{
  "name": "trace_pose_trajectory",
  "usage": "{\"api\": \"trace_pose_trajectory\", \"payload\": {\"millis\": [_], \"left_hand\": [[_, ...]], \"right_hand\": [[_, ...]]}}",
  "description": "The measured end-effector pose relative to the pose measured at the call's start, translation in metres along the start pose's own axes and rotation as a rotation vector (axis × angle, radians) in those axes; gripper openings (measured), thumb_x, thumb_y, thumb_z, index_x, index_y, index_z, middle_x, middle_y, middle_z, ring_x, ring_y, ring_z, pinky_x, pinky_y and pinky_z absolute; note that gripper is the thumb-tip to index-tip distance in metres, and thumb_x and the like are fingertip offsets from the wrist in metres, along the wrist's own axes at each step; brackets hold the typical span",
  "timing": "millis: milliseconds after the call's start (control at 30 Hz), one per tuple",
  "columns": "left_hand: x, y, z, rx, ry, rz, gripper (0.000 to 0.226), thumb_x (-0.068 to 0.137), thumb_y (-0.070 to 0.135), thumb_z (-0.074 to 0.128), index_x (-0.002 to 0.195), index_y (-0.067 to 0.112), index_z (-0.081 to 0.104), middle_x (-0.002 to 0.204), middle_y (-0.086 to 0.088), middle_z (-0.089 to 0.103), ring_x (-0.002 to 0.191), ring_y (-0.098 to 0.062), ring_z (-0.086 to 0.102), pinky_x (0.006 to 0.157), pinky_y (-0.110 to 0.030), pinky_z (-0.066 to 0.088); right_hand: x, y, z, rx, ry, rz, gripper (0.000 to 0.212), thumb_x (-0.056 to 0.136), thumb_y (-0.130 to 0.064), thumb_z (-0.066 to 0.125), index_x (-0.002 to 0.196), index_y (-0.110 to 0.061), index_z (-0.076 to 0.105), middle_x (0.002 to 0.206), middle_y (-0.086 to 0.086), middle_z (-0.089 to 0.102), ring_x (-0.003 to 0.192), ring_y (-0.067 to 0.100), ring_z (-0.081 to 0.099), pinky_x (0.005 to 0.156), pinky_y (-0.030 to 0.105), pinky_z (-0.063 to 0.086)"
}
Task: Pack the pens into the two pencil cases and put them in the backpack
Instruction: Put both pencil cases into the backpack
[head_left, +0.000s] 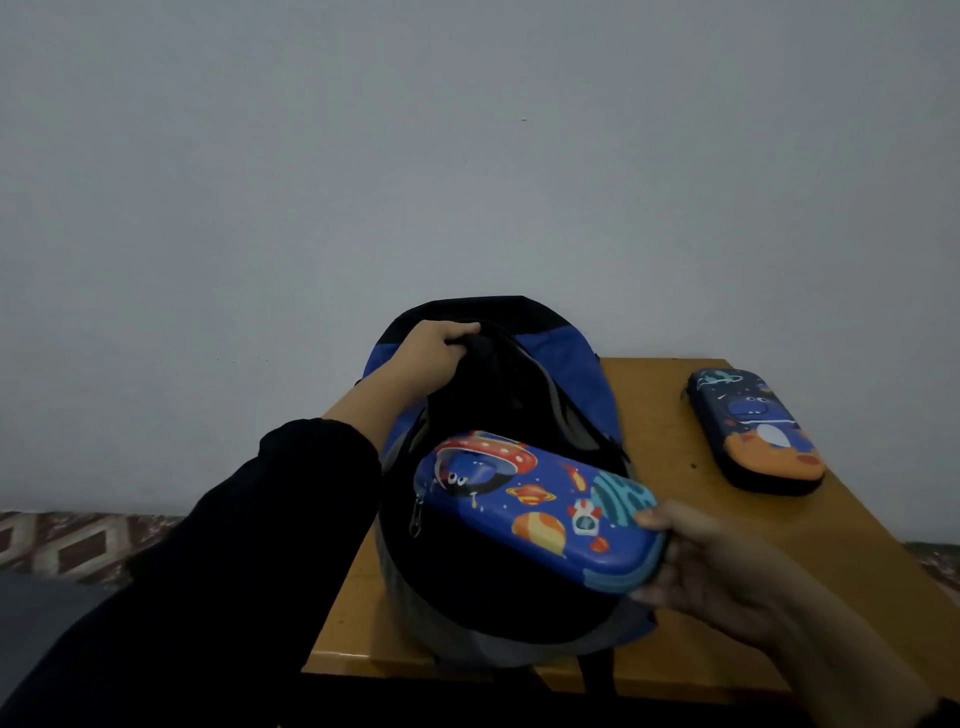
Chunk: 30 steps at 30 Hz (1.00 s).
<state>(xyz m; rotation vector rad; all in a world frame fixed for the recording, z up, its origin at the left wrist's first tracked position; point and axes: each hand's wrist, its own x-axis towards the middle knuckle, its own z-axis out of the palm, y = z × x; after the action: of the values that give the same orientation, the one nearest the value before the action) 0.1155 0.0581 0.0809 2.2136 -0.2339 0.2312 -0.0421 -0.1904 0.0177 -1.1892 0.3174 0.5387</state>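
The left hand (434, 353), arm stretched forward in a black sleeve (234, 545), grips the far rim of the blue and black backpack (571, 384) with curled fingers, holding its mouth wide. The right hand (711, 566) pinches the near end of the space-themed pencil case (535, 499) (rocket, planets, a flying saucer), which tilts over the backpack's opening, its far end lowest. The second pencil case (753, 431), dark blue with an orange end, lies flat on the desk (654, 415), well apart to the right. No writing is readable on either case.
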Motion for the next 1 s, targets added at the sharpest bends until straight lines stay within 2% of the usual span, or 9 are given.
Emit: {"api": "trace_pose_trajectory", "payload": {"millis": [133,300,467,533,733,800,900,933,1000], "left_hand": [[-0.004,0.002,0.000,-0.038,0.003,-0.001,0.038,0.096,-0.004,0.044,0.131,0.007,0.057,0.128,-0.010,0.060,0.113,-0.017,0.056,0.085,-0.009,0.041],[-0.007,0.006,0.002,-0.057,0.007,0.020,0.039,0.096,-0.004,0.044,0.131,0.006,0.057,0.128,-0.009,0.059,0.120,-0.022,0.054,0.082,-0.006,0.037],[-0.007,0.004,0.000,-0.087,0.004,0.023,0.040,0.096,-0.004,0.044,0.132,0.007,0.056,0.127,-0.010,0.060,0.117,-0.023,0.056,0.081,-0.007,0.040],[-0.007,0.001,-0.001,-0.097,0.000,0.020,0.040,0.096,-0.004,0.044,0.132,0.009,0.057,0.125,-0.008,0.061,0.114,-0.020,0.057,0.080,-0.007,0.043],[-0.008,-0.004,-0.003,-0.120,-0.015,0.012,0.040,0.096,-0.003,0.046,0.131,0.013,0.058,0.115,0.002,0.060,0.105,-0.011,0.057,0.082,-0.010,0.045],[-0.009,-0.006,-0.004,-0.128,-0.020,0.019,0.038,0.094,-0.004,0.048,0.124,0.014,0.063,0.109,0.003,0.062,0.099,-0.011,0.059,0.079,-0.011,0.047],[-0.011,-0.007,-0.010,-0.131,0.023,0.056,0.035,0.086,-0.012,0.050,0.089,0.020,0.063,0.084,0.003,0.062,0.070,-0.002,0.059,0.061,-0.012,0.047],[-0.012,-0.007,-0.012,-0.117,0.041,0.065,0.036,0.083,-0.016,0.048,0.080,0.019,0.056,0.075,0.002,0.058,0.059,-0.003,0.054,0.053,-0.014,0.043],[-0.013,-0.008,-0.015,-0.064,0.039,0.074,0.038,0.076,-0.020,0.039,0.070,0.016,0.049,0.068,-0.005,0.052,0.053,-0.014,0.047,0.047,-0.021,0.038]], "right_hand": [[0.022,0.003,0.022,0.123,0.093,-0.020,0.045,0.083,-0.004,0.063,0.122,0.004,0.044,0.130,0.029,0.049,0.116,0.045,0.053,0.054,0.042,0.058],[0.056,0.006,0.040,0.208,0.165,-0.129,0.032,0.088,0.000,0.060,0.116,0.004,0.044,0.110,0.025,0.057,0.096,0.037,0.059,0.067,0.048,0.057],[0.082,0.007,0.047,0.235,0.256,-0.179,0.039,0.089,0.001,0.059,0.123,0.006,0.042,0.126,0.028,0.051,0.112,0.043,0.054,0.077,0.047,0.050],[0.088,0.005,0.048,0.249,0.277,-0.192,0.033,0.089,0.001,0.059,0.117,0.004,0.043,0.126,0.028,0.051,0.114,0.043,0.053,0.080,0.048,0.050],[0.098,0.003,0.049,0.246,0.359,-0.268,0.041,0.091,-0.007,0.061,0.126,0.009,0.046,0.119,0.023,0.054,0.113,0.040,0.055,0.082,0.040,0.050],[0.096,0.004,0.046,0.169,0.366,-0.273,0.042,0.090,-0.011,0.062,0.125,0.008,0.047,0.117,0.023,0.056,0.107,0.037,0.058,0.077,0.037,0.054],[0.089,0.002,0.039,-0.038,0.324,-0.273,0.048,0.088,-0.013,0.066,0.126,0.006,0.045,0.108,0.017,0.057,0.094,0.033,0.062,0.059,0.029,0.060],[0.085,0.001,0.037,-0.187,0.326,-0.287,0.051,0.087,-0.015,0.068,0.127,0.003,0.042,0.110,0.016,0.056,0.094,0.032,0.063,0.058,0.029,0.059],[0.082,0.001,0.033,-0.646,0.397,-0.366,0.061,0.084,-0.024,0.071,0.131,-0.006,0.036,0.119,0.013,0.052,0.099,0.028,0.061,0.066,0.031,0.057]]}}
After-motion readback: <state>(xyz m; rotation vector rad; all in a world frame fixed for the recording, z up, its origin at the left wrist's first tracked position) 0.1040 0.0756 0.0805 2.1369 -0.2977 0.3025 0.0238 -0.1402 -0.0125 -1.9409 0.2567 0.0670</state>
